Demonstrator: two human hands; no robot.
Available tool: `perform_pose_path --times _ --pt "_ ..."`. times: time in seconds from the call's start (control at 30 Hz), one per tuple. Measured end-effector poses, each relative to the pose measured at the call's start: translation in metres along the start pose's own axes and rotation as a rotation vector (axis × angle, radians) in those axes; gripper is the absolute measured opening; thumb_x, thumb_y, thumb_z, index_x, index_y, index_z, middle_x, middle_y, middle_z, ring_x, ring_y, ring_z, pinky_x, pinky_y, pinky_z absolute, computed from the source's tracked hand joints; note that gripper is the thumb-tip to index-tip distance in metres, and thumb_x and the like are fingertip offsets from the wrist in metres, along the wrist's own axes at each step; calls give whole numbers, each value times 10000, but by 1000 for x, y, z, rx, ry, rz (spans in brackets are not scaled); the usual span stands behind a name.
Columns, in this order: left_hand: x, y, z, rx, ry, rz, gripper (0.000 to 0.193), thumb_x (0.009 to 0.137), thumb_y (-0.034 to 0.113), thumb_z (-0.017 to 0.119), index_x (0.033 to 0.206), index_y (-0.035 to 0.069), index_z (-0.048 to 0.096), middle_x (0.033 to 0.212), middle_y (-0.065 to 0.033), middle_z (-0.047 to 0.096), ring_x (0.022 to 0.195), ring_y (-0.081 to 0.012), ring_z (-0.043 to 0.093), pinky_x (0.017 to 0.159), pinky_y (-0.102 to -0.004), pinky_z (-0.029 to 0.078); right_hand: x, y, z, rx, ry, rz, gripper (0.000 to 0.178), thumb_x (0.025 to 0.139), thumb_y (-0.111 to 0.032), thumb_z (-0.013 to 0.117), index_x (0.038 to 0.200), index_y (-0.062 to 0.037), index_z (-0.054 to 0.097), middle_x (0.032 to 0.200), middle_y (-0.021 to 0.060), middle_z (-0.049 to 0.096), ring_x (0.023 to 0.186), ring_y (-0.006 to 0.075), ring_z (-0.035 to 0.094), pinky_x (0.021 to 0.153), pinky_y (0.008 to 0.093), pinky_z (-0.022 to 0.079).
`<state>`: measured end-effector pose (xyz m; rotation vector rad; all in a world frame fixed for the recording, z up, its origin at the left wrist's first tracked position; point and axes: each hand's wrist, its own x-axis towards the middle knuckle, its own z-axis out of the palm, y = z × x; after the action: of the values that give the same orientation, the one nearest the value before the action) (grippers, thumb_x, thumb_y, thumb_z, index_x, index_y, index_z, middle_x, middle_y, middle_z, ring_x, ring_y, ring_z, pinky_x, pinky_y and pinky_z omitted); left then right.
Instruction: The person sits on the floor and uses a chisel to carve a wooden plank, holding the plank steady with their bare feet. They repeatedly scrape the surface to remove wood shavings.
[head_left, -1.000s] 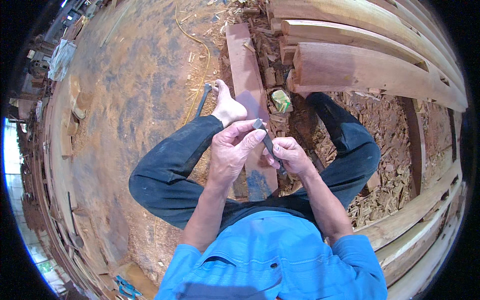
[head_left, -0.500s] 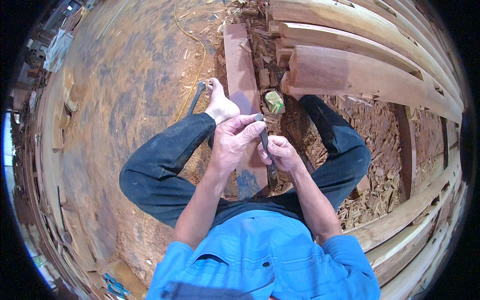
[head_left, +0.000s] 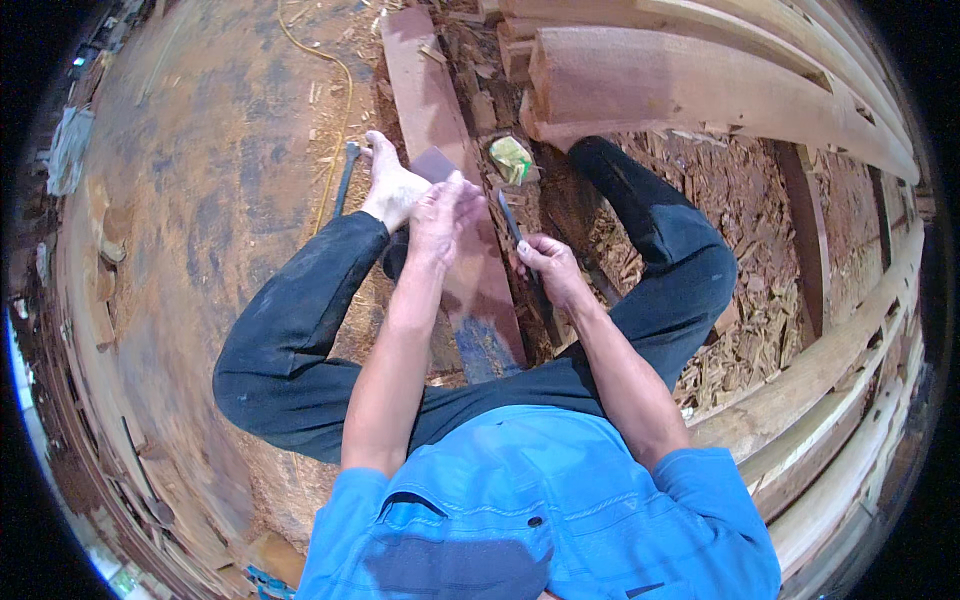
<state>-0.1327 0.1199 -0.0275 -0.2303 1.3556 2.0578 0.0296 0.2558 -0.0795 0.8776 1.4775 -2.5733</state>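
My right hand (head_left: 550, 268) is closed round a narrow dark steel chisel (head_left: 508, 214), its flat end pointing up and away from me. To its left, my left hand (head_left: 445, 222) is apart from the chisel, with fingers loosely spread and a little blurred. Just beyond those fingertips a flat grey rectangular plate (head_left: 432, 164) lies on a long reddish plank (head_left: 425, 95) between my legs. Whether the fingertips touch the plate I cannot tell. My bare foot (head_left: 388, 185) rests beside the plank, left of the plate.
A crumpled green and yellow packet (head_left: 510, 158) sits right of the plank. Left of my foot lies a long dark-handled tool (head_left: 346, 180), near a yellow cord (head_left: 340, 75). Large timber beams (head_left: 690, 85) stretch along the right, with wood chips (head_left: 740, 370) below.
My left hand has let go of the chisel's upper end and moved left toward the grey plate. The right hand keeps the chisel. The whole view has shifted slightly.
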Motion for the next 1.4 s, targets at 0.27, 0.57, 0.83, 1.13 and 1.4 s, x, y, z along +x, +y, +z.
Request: perform_pose_path --times 0.27,0.57,0.83,1.13,1.4 --pt "19 -45 -26 38 79 -86 236 968 314 651 975 79 631 946 -69 687 822 -188 681 762 -340 572 72 81 -46 -884 615 -141 336 834 -312 764 1027 -43 711 915 147 731 838 245 703 778 358 527" --pt "18 -57 -39 140 112 -123 236 973 310 648 974 75 620 914 -48 684 775 -138 679 655 -245 536 62 54 -58 -1146 681 4 232 911 -246 611 979 -51 715 933 181 722 957 379 667 981 464 470" --pt "14 -66 -11 360 -16 -76 239 975 299 645 993 62 660 892 -24 686 717 -89 629 632 -240 511 61 82 -136 -1221 609 149 307 879 -253 663 1143 -98 675 1078 212 681 878 361 688 780 424 544" --pt "-41 16 45 435 -152 291 411 977 210 644 1313 -22 597 1177 -88 689 1066 -122 620 939 -284 498 8 -80 22 -719 45 -611 203 836 -34 738 1028 -11 677 1045 51 598 876 137 553 752 258 451" --pt "-105 111 48 255 -91 574 272 972 69 623 1229 -13 653 1075 -87 709 959 -132 663 855 -274 548 -18 -138 118 -477 -284 -660 175 830 -17 728 1001 -22 697 924 66 620 874 173 597 766 296 487"
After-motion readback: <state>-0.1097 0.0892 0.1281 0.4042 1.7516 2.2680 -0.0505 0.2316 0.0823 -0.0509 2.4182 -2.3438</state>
